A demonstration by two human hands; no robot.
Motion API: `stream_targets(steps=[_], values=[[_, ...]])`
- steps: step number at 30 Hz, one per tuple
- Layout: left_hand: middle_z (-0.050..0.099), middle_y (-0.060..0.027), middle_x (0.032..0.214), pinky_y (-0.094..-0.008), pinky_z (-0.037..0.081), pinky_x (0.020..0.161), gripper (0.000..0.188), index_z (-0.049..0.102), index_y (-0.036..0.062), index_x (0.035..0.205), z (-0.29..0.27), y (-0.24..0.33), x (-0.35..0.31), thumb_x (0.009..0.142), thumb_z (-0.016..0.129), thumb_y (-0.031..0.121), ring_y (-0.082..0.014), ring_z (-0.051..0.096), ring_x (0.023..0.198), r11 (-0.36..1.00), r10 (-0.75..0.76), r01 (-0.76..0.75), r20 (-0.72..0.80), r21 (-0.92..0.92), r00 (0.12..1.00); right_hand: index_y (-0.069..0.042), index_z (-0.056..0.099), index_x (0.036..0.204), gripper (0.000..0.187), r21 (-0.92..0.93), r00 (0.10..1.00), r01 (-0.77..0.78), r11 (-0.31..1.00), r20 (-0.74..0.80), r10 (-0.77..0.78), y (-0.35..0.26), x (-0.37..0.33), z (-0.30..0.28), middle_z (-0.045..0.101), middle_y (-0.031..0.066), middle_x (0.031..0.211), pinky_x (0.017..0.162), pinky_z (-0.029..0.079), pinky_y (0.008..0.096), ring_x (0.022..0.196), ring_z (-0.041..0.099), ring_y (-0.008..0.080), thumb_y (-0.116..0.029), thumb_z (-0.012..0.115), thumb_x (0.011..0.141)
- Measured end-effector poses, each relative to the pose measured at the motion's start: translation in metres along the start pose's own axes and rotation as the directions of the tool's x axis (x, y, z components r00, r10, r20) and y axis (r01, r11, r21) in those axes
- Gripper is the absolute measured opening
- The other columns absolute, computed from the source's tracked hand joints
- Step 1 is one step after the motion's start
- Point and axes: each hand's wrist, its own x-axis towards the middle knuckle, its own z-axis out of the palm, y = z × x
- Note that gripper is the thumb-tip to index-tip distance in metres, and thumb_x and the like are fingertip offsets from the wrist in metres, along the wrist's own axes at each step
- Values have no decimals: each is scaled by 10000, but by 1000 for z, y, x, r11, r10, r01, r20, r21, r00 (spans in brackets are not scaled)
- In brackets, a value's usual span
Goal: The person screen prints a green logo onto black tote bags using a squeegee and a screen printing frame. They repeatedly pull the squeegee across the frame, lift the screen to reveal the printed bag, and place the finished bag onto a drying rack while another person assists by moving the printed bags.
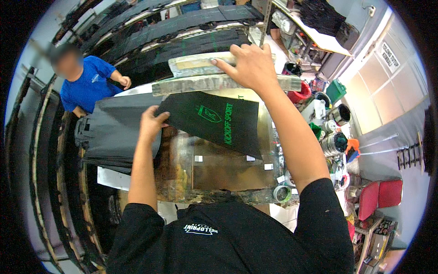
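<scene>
My left hand [153,122] pinches the left corner of a black fabric piece [246,119] with a green crest and green lettering on it. The cloth slants across the brown work board [223,176], its far edge under the raised screen frame [223,85]. At the top of that frame is my right hand [253,66], its fingers curled over a pale, worn bar [196,65] and the thumb along its near side. The frame stands tilted up, its wood smeared with old ink. My right fingertips are hidden behind the bar.
A pile of black fabric pieces [123,123] lies to the left. Beyond it a person in a blue shirt [89,82] stands beside racks of black pieces [196,23]. Ink tubs [335,142] and a red bucket [301,93] crowd the right; a red chair [381,197] is farther right.
</scene>
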Motion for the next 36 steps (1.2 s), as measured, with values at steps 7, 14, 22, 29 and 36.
stream_targets(steps=[7, 14, 22, 29, 36], values=[[744, -54, 1025, -242, 549, 611, 449, 628, 9, 1337, -188, 31, -27, 922, 780, 88, -120, 702, 792, 992, -125, 125, -214, -11, 969, -69, 736, 944, 692, 2, 998, -23, 1000, 59, 23, -6, -2, -7, 741, 159, 897, 930, 430, 537, 919, 706, 339, -727, 525, 965], [719, -91, 1143, -360, 563, 792, 559, 577, 40, 1408, -309, -61, -26, 899, 808, 63, -191, 695, 964, 962, -268, 213, -451, -168, 851, -74, 693, 898, 595, 22, 1000, -2, 1000, 16, 1, -10, 0, -11, 692, 139, 829, 850, 409, 503, 882, 679, 322, -658, 604, 960], [588, -257, 1319, -448, 507, 1008, 701, 480, -86, 1439, -252, -195, -42, 960, 783, 328, -370, 602, 1155, 950, 265, 58, -889, 308, 374, -60, 706, 912, 548, -4, 1000, -5, 1000, -8, 5, -8, -2, -10, 685, 130, 814, 847, 400, 479, 848, 658, 314, -607, 674, 932], [617, -206, 1400, -559, 378, 1167, 777, 663, 21, 1307, -111, -118, -116, 816, 809, 605, -400, 570, 1300, 271, 566, -216, 27, 938, 824, -61, 700, 903, 557, 18, 999, -15, 1000, 30, 15, -15, -1, -12, 686, 133, 836, 836, 401, 493, 857, 660, 322, -615, 653, 937], [710, -186, 1214, -584, 355, 1189, 818, 699, 23, 1223, -89, -119, -92, 817, 727, 732, -362, 639, 1213, 303, 119, 10, -48, 953, 992, -54, 694, 913, 561, -2, 998, -41, 999, 51, 41, -15, -3, -17, 686, 136, 855, 869, 401, 503, 884, 662, 325, -609, 630, 957]])
